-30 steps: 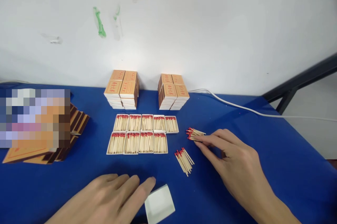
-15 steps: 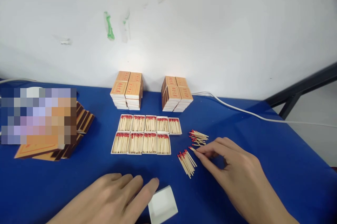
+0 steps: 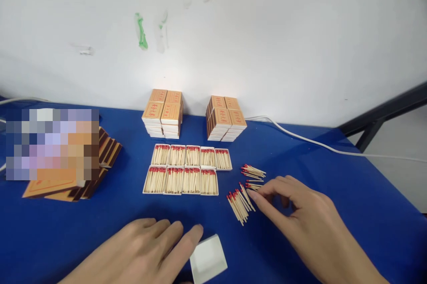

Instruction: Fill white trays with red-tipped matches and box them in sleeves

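My right hand (image 3: pixel 296 213) hovers over the blue table, thumb and index finger slightly apart, with no match visible between them. Beside the thumb tip lies a fanned group of red-headed matches (image 3: pixel 238 206). Another loose pile of matches (image 3: pixel 252 171) sits just beyond the fingers, partly covered by them. My left hand (image 3: pixel 147 248) rests on the table with its fingers stretched out. Its index finger is next to a white matchbox tray (image 3: pixel 208 259) with no matches in it; the left thumb is mostly hidden.
Two rows of match-filled trays (image 3: pixel 183 180) lie ahead. Behind them stand two stacks of closed matchboxes (image 3: pixel 162 115) (image 3: pixel 226 119) by the white wall. More matchboxes (image 3: pixel 50 186) are heaped at left, partly pixelated. A white cable (image 3: pixel 300 139) crosses the back right.
The match pinched in my right hand has been let go and now lies beside the fanned group. My right fingers have parted a little. My left hand stays by the white tray.
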The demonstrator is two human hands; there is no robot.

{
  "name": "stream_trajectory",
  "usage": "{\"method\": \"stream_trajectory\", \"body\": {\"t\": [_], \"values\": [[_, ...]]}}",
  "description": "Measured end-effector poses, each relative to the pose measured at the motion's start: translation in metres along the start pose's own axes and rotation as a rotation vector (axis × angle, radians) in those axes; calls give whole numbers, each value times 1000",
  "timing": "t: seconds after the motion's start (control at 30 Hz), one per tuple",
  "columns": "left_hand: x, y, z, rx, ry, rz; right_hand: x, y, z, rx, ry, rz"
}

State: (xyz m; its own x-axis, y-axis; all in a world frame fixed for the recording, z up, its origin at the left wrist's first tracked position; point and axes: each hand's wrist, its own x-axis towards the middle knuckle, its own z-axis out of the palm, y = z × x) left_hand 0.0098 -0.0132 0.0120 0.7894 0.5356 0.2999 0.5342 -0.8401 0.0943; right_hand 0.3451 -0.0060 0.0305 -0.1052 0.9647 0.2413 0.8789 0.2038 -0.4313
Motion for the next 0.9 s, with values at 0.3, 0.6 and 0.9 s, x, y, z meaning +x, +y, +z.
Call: {"method": "stream_trajectory", "body": {"t": [0.3,0.6,0.9], "values": [[-2,1,1,-2,1,-8,0,17,-6,-4,10,22],[1,2,-2,-8,-14,-9,-2,18,-1,-32,-10,-66],[-5,1,1,7,1,-6,1,10,0,-5,-69,-37]]}}
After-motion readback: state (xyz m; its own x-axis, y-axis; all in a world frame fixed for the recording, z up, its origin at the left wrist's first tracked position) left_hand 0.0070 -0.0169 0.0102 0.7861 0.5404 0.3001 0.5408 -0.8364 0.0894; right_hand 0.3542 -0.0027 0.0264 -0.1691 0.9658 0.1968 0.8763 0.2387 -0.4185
